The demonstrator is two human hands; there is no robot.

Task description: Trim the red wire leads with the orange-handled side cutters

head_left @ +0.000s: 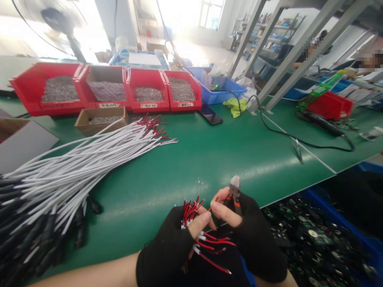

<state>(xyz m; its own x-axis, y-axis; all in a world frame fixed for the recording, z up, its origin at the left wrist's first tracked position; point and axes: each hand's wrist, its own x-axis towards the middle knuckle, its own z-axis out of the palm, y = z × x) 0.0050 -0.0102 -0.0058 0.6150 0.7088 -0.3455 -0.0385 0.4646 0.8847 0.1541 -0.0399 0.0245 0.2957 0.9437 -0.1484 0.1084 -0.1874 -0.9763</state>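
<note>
My left hand (176, 237), in a black fingerless glove, is closed around a bundle of short red and black wires (190, 211). Small white connector ends show among them, and some wires stick out below the fingers. Close to it on the right, my right hand (239, 217) wears a matching glove. Diagonal cutters (235, 191) are held in this hand with the jaws pointing up, and their handles are partly hidden by the palm. Its thumb and forefinger also pinch the tip of one red wire (213, 204) from the bundle.
White cables (98, 153) with black connectors cover the left of the green table (185, 167), beside a wrench (169, 142). Behind stand red bins (148, 104) of small parts, a cardboard box (103, 127) and a phone (211, 114). A blue crate (335, 217) of circuit boards is at lower right.
</note>
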